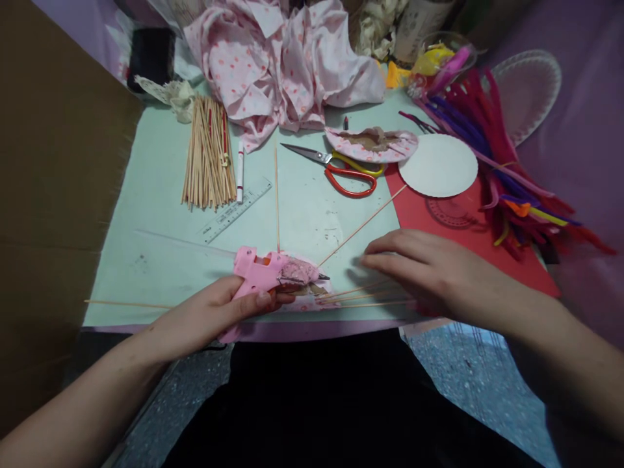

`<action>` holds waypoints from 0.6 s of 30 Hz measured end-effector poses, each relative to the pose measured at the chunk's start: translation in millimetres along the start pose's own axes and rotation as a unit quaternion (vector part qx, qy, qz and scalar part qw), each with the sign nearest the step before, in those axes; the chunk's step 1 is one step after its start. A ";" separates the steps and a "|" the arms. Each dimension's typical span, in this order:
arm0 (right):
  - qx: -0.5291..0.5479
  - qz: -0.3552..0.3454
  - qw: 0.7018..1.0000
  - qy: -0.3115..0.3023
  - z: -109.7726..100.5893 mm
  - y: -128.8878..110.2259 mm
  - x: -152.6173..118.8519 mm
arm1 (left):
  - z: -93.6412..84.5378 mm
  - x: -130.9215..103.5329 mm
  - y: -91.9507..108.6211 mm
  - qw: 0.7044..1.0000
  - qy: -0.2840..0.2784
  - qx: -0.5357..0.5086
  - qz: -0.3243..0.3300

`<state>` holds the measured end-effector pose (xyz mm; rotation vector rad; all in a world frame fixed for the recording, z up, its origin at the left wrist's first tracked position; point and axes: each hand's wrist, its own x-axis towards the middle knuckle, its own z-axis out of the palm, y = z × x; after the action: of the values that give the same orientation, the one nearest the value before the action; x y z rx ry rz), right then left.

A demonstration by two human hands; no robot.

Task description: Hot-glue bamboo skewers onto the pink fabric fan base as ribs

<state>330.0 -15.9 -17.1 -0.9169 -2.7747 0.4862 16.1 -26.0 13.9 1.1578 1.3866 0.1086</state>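
My left hand is wrapped round a pink glue gun, whose nozzle points right. A clear glue stick sticks out of its back end. Beneath the gun lies a piece covered in pink patterned fabric, mostly hidden, with thin wooden sticks spreading out from it. My right hand is to the right, over the ends of the lower sticks. Its fingers reach left, with nothing visible in them, and the thumb is hidden.
Scissors, a ruler, a marker and a bundle of wooden sticks lie farther back. Crumpled pink fabric covers the rear. At right are a white disc, red sheet and coloured pipe cleaners.
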 end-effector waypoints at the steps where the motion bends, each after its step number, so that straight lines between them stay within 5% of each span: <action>1: -0.003 0.014 1.000 0.007 -5.7 2.4 0.9 | -1.2 0.1 -2.2 1.000 -0.007 0.003 0.005; 7: -0.030 0.040 0.997 0.051 -26.2 19.1 31.4 | -7.5 -1.5 -18.2 0.997 -0.022 0.066 -0.019; 11: -0.046 0.010 0.998 0.041 -30.4 29.8 71.2 | -5.6 -4.4 -19.3 0.994 -0.081 -0.024 0.071; 18: -0.027 0.000 1.000 -0.016 -27.0 40.7 157.7 | -0.8 -6.5 -38.2 0.984 -0.083 -0.117 0.109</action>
<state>234.2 117.0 3.8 -0.9291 -2.8299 0.4315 -7.2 -48.6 -7.4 1.0920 1.0669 0.3163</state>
